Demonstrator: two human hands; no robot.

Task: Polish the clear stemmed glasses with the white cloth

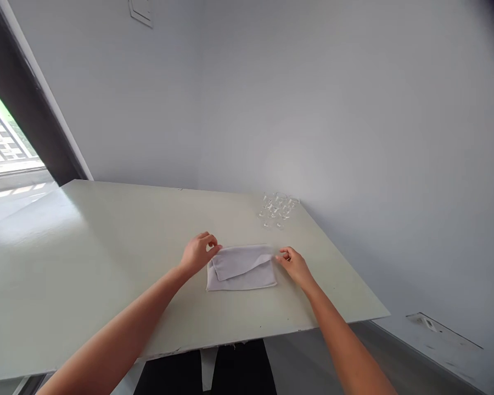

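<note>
A pale lilac-grey cloth [242,281] lies folded into a flat rectangle near the table's front edge. Its upper layer forms a slanted flap that reaches lower on the left than on the right. My left hand [200,253] is at the cloth's far left corner, with thumb and forefinger closed together on its edge. Just beyond the right edge, my right hand [295,266] has its fingers loosely bent and the thumb apart from the forefinger. The right thumb tip is very close to the flap's end; nothing shows between those fingers.
Several clear stemmed glasses [276,208] stand grouped at the table's back right corner. The pale, glossy table [119,241] meets grey walls at the back. Its right edge runs diagonally toward me, and a window [6,137] is at the far left.
</note>
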